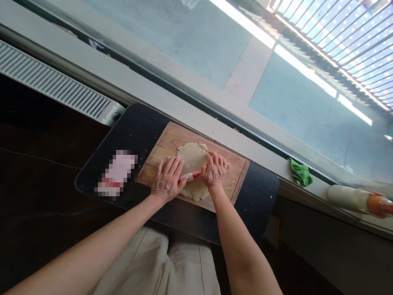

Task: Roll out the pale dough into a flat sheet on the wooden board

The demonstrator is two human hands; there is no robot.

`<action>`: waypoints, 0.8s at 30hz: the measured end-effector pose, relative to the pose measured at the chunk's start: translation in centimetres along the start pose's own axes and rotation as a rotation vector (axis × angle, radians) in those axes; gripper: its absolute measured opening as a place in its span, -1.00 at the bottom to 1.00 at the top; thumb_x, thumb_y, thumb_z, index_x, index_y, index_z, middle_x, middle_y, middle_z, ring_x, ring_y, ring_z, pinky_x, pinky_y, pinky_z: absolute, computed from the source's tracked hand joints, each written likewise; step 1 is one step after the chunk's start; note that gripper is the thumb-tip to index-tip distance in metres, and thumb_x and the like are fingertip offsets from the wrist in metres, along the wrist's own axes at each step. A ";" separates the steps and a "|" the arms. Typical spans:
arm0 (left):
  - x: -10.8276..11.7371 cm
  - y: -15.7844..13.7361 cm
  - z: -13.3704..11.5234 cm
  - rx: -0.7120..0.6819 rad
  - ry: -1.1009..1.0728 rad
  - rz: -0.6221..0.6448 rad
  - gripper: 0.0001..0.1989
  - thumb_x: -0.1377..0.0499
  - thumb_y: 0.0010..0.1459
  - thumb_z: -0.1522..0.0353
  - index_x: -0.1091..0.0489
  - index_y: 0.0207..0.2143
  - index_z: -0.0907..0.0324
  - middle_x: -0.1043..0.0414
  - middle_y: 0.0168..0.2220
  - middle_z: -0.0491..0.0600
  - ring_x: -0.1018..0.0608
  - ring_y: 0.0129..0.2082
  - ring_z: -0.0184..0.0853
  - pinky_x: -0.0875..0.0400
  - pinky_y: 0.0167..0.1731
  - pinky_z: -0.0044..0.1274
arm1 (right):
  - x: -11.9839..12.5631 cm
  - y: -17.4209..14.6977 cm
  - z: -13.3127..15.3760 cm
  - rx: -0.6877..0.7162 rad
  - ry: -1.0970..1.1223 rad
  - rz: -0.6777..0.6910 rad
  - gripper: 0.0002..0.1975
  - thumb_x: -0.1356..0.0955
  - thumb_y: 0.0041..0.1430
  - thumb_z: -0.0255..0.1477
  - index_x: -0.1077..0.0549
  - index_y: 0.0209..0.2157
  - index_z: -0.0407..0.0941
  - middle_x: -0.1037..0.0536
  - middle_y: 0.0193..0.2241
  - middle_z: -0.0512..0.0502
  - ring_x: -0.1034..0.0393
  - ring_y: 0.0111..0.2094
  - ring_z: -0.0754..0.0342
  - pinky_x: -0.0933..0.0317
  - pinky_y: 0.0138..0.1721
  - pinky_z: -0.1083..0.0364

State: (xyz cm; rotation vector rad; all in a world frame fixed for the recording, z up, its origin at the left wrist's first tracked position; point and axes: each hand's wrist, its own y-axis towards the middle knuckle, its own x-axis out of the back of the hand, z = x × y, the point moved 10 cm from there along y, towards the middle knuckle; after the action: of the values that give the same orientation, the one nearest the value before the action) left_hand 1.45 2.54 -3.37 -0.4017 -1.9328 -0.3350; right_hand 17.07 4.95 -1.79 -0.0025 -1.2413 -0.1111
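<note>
A slim rolling pin (195,175) with red-and-white markings lies slantwise across a flattened sheet of pale dough (192,153). The dough has ragged edges and shows on both sides of the pin, on a wooden board (167,137). My right hand (214,169) is wrapped round the pin towards its right end, which pokes out past the fingers. Over the left end lies my left hand (167,179), palm down, fingers reaching forward and thumb along the pin; that end is hidden beneath it.
The board rests on a small black table (123,127) against a window sill (196,112). Left of the board is a blurred pink-and-white item (118,172). A green cloth (301,172) and a white bottle with an orange top (350,199) are on the sill. A radiator (61,82) stands at left.
</note>
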 end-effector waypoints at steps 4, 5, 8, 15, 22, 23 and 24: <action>0.1 0.2 0.7 0.008 0.013 0.016 -0.46 0.00 0.21 0.22 -0.17 0.21 0.20 -0.07 0.29 0.14 -0.08 0.30 -0.08 0.24 0.26 -0.11 | -0.2 0.2 0.3 0.050 0.000 0.001 -0.62 -0.23 0.12 -0.44 -0.34 0.00 -0.10 -0.33 0.09 -0.13 -0.11 0.14 -0.05 0.14 0.22 -0.06; 0.3 1.0 1.4 0.023 0.020 0.012 -0.46 0.01 0.21 0.23 -0.17 0.21 0.20 -0.07 0.29 0.14 -0.09 0.30 -0.09 0.25 0.26 -0.11 | -0.4 1.2 0.5 0.055 0.002 0.000 -0.62 -0.23 0.12 -0.43 -0.34 0.00 -0.11 -0.33 0.10 -0.14 -0.11 0.14 -0.05 0.13 0.22 -0.07; 0.9 3.4 3.5 0.093 0.039 -0.004 -0.45 0.03 0.19 0.29 -0.14 0.22 0.25 -0.03 0.30 0.16 -0.07 0.31 -0.09 0.27 0.26 -0.11 | -0.9 4.3 1.4 0.044 0.008 -0.004 -0.61 -0.23 0.13 -0.42 -0.32 0.02 -0.13 -0.32 0.09 -0.18 -0.10 0.13 -0.07 0.09 0.19 -0.08; 0.8 0.7 1.5 0.099 0.016 0.026 -0.46 0.03 0.20 0.28 -0.16 0.22 0.23 -0.01 0.31 0.16 -0.04 0.32 -0.07 0.22 0.25 -0.10 | -0.3 0.7 1.0 0.091 -0.003 -0.003 -0.61 -0.21 0.14 -0.45 -0.35 0.03 -0.10 -0.34 0.10 -0.14 -0.13 0.13 -0.04 0.06 0.17 -0.05; -0.2 0.9 0.8 -0.060 0.004 0.022 -0.34 -0.15 0.07 0.05 -0.21 0.18 0.13 -0.08 0.28 0.19 -0.12 0.28 -0.01 0.20 0.23 -0.05 | -1.1 2.0 1.1 0.085 0.017 0.038 -0.61 -0.23 0.12 -0.43 -0.37 0.01 -0.08 -0.38 0.05 -0.14 -0.18 0.08 -0.06 0.02 0.14 -0.07; -0.2 1.2 0.9 -0.080 0.003 0.022 -0.35 -0.16 0.06 0.06 -0.23 0.16 0.12 -0.09 0.27 0.19 -0.12 0.28 -0.01 0.20 0.23 -0.05 | -1.1 2.9 1.1 0.057 0.035 0.047 -0.62 -0.24 0.11 -0.42 -0.38 -0.01 -0.07 -0.39 0.02 -0.13 -0.21 0.05 -0.06 -0.02 0.10 -0.06; -0.1 1.5 1.0 -0.091 0.002 0.019 -0.38 -0.17 0.06 0.08 -0.24 0.15 0.12 -0.09 0.27 0.19 -0.13 0.28 -0.02 0.19 0.23 -0.05 | -0.8 3.5 0.9 0.025 0.062 0.041 -0.64 -0.24 0.11 -0.42 -0.39 -0.03 -0.07 -0.40 -0.01 -0.13 -0.22 0.02 -0.06 -0.06 0.08 -0.05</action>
State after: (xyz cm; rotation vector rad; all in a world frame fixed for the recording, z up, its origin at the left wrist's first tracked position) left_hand 1.25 4.27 -3.77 -0.4789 -1.9159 -0.4116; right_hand 16.22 8.52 -2.08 -0.0028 -1.1804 -0.0597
